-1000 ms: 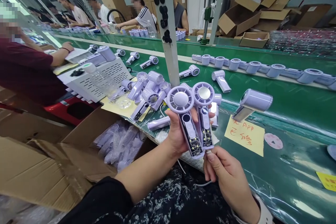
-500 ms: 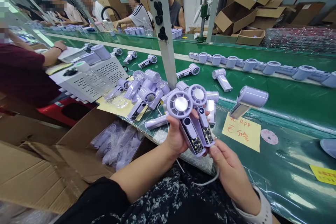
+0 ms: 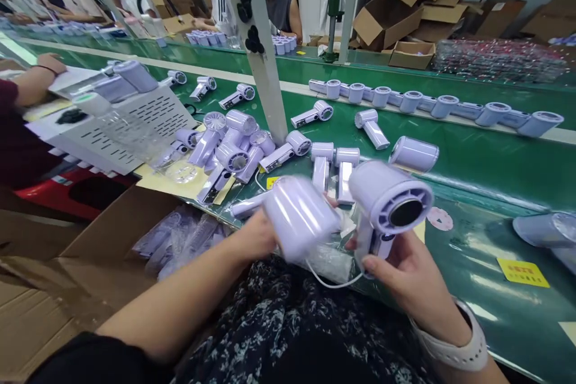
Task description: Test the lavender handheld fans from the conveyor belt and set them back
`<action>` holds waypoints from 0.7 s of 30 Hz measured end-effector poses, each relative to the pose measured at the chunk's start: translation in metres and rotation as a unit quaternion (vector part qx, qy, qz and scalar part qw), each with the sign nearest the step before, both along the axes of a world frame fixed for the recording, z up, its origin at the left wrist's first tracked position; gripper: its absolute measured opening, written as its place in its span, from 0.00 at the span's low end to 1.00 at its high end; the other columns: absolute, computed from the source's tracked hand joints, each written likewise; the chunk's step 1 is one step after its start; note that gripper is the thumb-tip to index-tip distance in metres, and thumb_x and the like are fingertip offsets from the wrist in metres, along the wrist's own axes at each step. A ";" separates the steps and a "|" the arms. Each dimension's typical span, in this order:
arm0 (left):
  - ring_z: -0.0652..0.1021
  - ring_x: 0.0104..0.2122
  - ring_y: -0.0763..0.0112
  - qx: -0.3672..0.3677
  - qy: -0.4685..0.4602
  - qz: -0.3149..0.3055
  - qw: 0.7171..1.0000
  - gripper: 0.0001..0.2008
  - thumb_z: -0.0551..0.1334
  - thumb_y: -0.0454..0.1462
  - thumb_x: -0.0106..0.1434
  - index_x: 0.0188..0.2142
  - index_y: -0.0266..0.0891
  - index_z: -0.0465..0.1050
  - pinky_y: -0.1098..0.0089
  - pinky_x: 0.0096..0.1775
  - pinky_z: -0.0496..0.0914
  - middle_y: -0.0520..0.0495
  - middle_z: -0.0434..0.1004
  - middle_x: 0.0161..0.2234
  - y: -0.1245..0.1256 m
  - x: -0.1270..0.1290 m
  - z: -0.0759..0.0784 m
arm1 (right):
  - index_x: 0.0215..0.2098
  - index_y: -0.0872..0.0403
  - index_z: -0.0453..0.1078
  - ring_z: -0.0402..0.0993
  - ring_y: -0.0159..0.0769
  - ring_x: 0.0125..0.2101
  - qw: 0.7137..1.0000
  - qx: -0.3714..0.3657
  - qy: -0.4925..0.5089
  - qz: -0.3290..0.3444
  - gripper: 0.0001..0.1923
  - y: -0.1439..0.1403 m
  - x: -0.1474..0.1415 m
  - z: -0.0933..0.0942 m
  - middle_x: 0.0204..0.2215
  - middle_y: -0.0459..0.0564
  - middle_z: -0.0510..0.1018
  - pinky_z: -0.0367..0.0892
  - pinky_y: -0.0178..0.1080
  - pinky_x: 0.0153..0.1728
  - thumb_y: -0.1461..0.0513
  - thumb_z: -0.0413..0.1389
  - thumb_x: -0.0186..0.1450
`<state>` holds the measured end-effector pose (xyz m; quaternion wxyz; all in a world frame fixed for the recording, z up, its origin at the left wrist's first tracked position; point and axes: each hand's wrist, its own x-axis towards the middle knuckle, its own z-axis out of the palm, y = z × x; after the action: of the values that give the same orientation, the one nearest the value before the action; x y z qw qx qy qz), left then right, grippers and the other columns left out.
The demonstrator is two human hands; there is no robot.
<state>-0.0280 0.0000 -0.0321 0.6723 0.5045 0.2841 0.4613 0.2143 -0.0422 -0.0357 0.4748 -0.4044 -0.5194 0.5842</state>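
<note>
Since the earlier frame the two fans have parted: one per hand, both turned so the heads no longer face up side by side. The right fan [image 3: 389, 207] sits in the right hand [image 3: 411, 279], fingers wrapped round its handle, barrel opening toward the camera. The left fan [image 3: 299, 216], blurred, is gripped by the left hand [image 3: 256, 234], above the tabletop's [image 3: 472, 162] near edge. A white cable [image 3: 330, 281] loops below, between them. Judgement: keep each grip on the handle, clear of the grille, and mind the cable snagging. More fans lie heaped [image 3: 234, 147] beyond, near a yellow note [image 3: 524, 272].
</note>
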 end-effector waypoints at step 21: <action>0.78 0.32 0.70 -0.059 -0.071 -0.071 0.993 0.26 0.74 0.44 0.57 0.46 0.41 0.63 0.66 0.36 0.73 0.51 0.74 0.35 -0.008 0.053 0.001 | 0.48 0.46 0.77 0.77 0.35 0.35 0.989 -0.074 0.096 -0.088 0.14 -0.010 0.018 0.001 0.42 0.49 0.80 0.78 0.34 0.36 0.52 0.66 0.67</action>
<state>0.0250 -0.0084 -0.0312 0.7502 0.4487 0.2259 0.4299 0.2326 -0.0526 -0.0351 0.5412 -0.4245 -0.3891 0.6127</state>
